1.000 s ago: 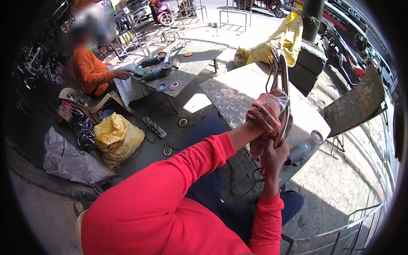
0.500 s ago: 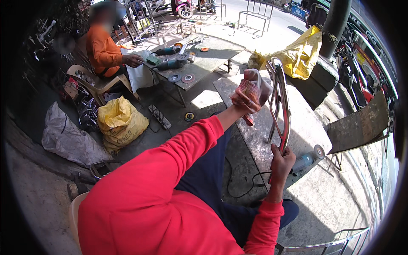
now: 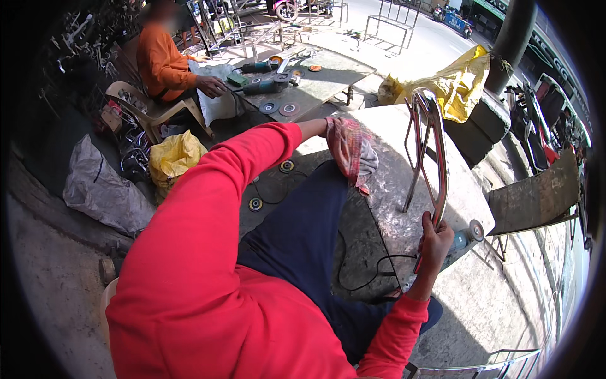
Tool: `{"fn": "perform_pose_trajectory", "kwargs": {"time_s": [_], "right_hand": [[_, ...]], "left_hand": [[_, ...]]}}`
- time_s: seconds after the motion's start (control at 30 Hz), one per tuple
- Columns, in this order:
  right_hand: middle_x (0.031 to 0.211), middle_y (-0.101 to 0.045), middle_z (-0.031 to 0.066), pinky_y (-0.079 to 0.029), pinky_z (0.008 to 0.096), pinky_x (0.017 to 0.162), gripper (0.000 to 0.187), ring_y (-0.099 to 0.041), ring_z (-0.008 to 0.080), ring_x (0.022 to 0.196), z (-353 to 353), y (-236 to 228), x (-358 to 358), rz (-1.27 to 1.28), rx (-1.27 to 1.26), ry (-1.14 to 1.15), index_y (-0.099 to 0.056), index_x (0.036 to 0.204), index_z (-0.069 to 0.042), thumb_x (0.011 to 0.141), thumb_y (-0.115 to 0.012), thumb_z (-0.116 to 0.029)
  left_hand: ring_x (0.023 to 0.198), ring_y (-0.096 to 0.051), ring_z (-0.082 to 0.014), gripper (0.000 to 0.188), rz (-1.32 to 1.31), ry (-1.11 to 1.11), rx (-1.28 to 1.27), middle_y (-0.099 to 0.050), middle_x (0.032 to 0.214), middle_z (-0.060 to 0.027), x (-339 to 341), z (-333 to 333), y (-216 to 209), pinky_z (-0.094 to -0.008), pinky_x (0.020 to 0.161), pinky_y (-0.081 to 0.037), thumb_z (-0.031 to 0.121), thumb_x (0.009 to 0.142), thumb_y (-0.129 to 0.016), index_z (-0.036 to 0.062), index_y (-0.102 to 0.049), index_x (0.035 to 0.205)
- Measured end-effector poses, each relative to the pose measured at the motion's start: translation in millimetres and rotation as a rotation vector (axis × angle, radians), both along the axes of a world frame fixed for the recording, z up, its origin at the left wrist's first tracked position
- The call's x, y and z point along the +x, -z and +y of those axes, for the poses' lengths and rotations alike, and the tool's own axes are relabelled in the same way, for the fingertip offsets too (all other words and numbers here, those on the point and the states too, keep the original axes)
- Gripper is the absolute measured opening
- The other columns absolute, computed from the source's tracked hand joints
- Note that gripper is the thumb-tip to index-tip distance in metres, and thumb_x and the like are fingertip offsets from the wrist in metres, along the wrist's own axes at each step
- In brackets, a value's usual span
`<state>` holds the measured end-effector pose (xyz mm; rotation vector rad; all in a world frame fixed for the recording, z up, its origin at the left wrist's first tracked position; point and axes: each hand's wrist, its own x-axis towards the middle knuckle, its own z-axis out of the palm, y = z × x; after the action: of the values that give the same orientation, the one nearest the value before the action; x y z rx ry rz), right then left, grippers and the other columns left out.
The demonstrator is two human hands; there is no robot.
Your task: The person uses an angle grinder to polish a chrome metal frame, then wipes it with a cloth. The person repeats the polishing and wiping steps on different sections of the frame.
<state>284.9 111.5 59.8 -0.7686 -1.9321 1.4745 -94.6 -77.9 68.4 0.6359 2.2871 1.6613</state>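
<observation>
My left hand holds a red-and-grey rag, which hangs over it at the left edge of the work table and hides the fingers. A shiny, branching metal frame stands tilted upward at the right. My right hand is closed around its lower end. One thin leg of the frame reaches down toward the tabletop. The rag and the frame are apart. Just beyond my right hand, a teal angle grinder with a round disc lies on the table, its cord looping down off the left side.
A person in orange sits beside another table carrying grinders and discs. Yellow and whitish sacks stand at the left. Loose discs lie on the floor. A yellow sack and post rise behind the frame.
My left hand has drawn back leftward, away from the metal frame, with the rag now draped over it. My right hand still grips the frame. The whole view has shifted slightly.
</observation>
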Motion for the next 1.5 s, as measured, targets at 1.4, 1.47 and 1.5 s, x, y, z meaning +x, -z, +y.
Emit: {"fn": "perform_pose_trajectory", "kwargs": {"time_s": [1.4,1.47,1.5], "right_hand": [[0.056,-0.035,-0.0070,-0.023,0.0297,0.048,0.044,-0.030,0.0055,0.055,13,6,11,0.022,0.072,0.172,-0.046,0.063,-0.005,0.095,-0.068,-0.024],[0.053,-0.041,-0.0057,-0.027,0.0274,0.042,0.040,-0.036,0.0042,0.045,-6,11,6,0.141,-0.105,0.081,-0.049,0.066,-0.006,0.096,-0.068,-0.026],[0.051,-0.044,-0.0050,-0.028,0.0260,0.039,0.039,-0.040,0.0045,0.041,-16,14,4,0.194,-0.185,0.046,-0.050,0.068,-0.007,0.096,-0.067,-0.027]], "left_hand": [[0.072,-0.063,-0.0175,0.031,-0.510,-0.114,-0.174,-0.069,0.087,-0.0108,-13,-92,105,-0.0305,0.065,-0.051,0.035,0.097,-0.057,0.0051,-0.065,0.101],[0.074,-0.065,-0.0159,0.036,-0.328,0.131,-0.115,-0.068,0.086,-0.0093,22,-23,54,-0.0301,0.069,-0.053,0.036,0.100,-0.054,0.0029,-0.066,0.105],[0.077,-0.066,-0.0158,0.040,-0.262,0.197,-0.056,-0.068,0.087,-0.0087,42,5,28,-0.0308,0.069,-0.053,0.039,0.101,-0.053,0.0022,-0.066,0.106]]}}
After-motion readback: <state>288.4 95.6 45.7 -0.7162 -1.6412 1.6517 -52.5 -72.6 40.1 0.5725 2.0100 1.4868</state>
